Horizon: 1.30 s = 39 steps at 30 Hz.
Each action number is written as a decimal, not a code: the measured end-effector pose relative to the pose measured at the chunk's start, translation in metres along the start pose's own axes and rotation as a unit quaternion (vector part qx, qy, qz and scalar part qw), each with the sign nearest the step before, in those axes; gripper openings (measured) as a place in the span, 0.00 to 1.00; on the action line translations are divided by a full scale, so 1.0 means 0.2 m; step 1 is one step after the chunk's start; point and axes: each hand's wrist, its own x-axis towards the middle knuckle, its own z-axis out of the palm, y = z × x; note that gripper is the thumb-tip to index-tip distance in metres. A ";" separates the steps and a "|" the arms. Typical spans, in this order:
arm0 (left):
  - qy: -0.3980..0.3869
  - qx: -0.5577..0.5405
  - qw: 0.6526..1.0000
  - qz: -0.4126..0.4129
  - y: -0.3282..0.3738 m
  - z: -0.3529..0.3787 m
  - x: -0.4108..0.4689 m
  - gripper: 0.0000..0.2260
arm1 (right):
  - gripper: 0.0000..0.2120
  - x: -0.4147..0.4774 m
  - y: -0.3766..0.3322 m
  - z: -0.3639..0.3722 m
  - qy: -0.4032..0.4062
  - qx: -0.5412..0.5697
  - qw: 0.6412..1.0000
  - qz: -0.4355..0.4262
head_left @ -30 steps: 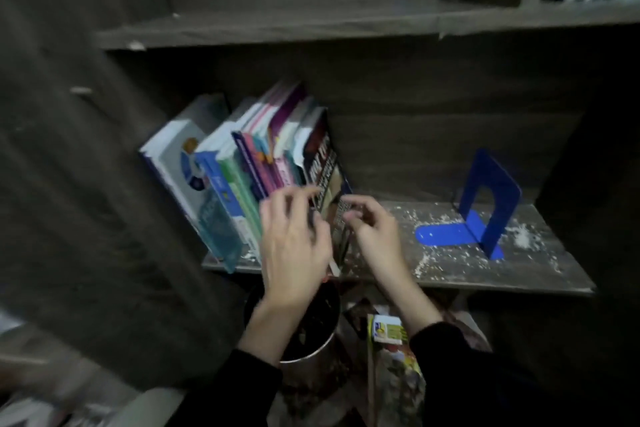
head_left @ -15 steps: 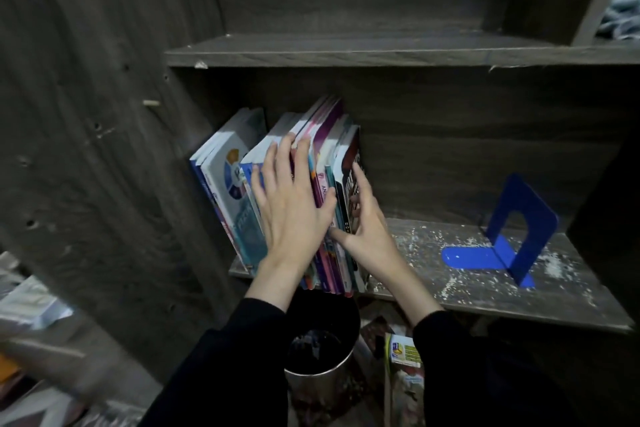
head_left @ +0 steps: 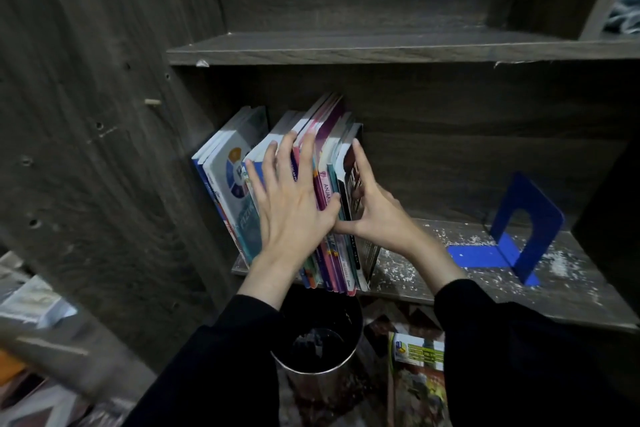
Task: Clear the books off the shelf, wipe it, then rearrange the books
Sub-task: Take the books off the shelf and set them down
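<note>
Books [head_left: 239,184] now stand steeper, left grip [head_left: 294,208] spread flat on spines, right grip [head_left: 377,211] clasping their end.

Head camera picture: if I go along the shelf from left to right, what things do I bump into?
Book with the colour wheel → left hand flat on the spines → right hand holding the dark book → dusty shelf board → blue bookend.

Matt dark wood-grain shelf [head_left: 485,274], glossy paper-covered books [head_left: 329,163], smooth blue bookend [head_left: 526,229], probably painted metal.
</note>
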 end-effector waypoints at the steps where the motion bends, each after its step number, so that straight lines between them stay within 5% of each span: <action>1: 0.001 0.000 1.000 -0.004 0.01 0.00 0.00 0.38 | 0.57 0.00 0.00 0.00 0.000 0.002 1.000 0.002; 16: 0.045 -0.016 0.997 -0.066 0.09 -0.04 -0.07 0.30 | 0.59 -0.08 0.03 0.09 0.036 0.015 0.999 -0.006; 23: 0.018 -0.174 0.981 -0.080 0.19 -0.07 -0.14 0.29 | 0.56 -0.14 0.07 0.13 0.061 0.048 0.997 -0.018; 28: 0.044 -0.166 0.983 -0.073 0.24 -0.02 -0.14 0.34 | 0.57 -0.13 0.13 0.13 0.066 0.089 0.994 -0.008; 33: -0.029 -0.138 0.989 -0.034 0.31 -0.01 -0.08 0.38 | 0.59 -0.15 0.21 0.12 0.079 0.157 0.984 -0.002; 39: -0.101 -0.057 0.989 -0.091 0.32 0.08 -0.05 0.32 | 0.58 -0.16 0.21 0.12 0.073 0.176 0.982 -0.006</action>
